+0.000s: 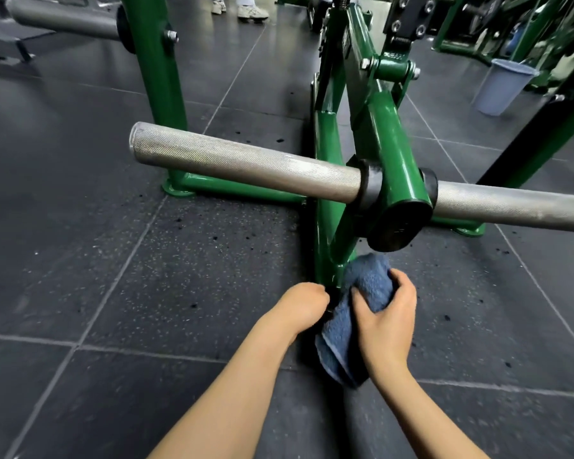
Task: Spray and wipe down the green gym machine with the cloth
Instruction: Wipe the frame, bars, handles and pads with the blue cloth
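- The floor [80,260] was dark speckled rubber tile with pale seams.
- The green machine frame [325,150] stood on it, its foot plate [179,190] bolted down well left of and beyond the fingers [362,303].
- Black crumbs [193,305] lay scattered left of the fingers.
- A pale blue bin [504,87] stood far beyond, to the right.

L hand [304,304] fingers hidden.
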Demonstrator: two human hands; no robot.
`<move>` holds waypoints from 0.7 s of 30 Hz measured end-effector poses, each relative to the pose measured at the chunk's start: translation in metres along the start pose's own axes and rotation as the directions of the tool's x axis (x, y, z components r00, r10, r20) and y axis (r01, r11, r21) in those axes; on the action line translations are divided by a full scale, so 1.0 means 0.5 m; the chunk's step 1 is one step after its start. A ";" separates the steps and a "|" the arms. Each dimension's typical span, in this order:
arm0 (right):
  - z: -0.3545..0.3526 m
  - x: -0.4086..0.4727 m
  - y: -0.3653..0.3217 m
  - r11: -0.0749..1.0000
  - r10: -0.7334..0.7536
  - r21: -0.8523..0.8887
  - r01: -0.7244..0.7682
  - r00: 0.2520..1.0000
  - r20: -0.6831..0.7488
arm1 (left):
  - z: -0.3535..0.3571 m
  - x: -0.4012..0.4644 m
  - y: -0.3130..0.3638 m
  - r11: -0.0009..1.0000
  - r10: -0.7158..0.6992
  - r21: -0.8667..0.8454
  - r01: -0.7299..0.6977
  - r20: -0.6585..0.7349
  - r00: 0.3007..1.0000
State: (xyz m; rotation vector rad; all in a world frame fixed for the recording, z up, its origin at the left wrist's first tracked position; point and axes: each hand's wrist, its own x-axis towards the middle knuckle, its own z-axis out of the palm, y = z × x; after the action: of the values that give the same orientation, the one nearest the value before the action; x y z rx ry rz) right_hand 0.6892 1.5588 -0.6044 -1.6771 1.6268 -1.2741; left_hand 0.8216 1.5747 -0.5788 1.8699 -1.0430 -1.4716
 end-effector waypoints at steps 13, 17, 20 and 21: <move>0.156 0.120 0.041 0.946 0.036 -0.325 -0.014 0.997 0.064 | 0.035 0.081 -0.030 0.949 0.027 -0.311 -0.053 -0.088 0.996; 0.138 0.114 0.067 0.830 0.021 -0.528 0.178 0.937 0.349 | 0.045 0.095 -0.047 0.950 -0.057 -0.309 0.036 -0.060 0.997; 0.098 0.111 0.061 0.748 0.020 -0.594 0.297 0.884 0.466 | 0.046 0.088 -0.038 0.956 -0.091 -0.282 0.076 -0.039 0.995; 0.088 0.099 0.061 0.702 0.003 -0.613 0.362 0.860 0.511 | 0.045 0.084 -0.037 0.958 -0.113 -0.268 0.100 -0.034 0.993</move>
State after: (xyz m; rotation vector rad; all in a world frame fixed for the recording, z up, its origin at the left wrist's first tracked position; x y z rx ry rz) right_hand 0.7044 1.4947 -0.6356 -2.4108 1.7367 -0.1984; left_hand 0.8087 1.5515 -0.6226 1.7814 -0.6910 -1.5339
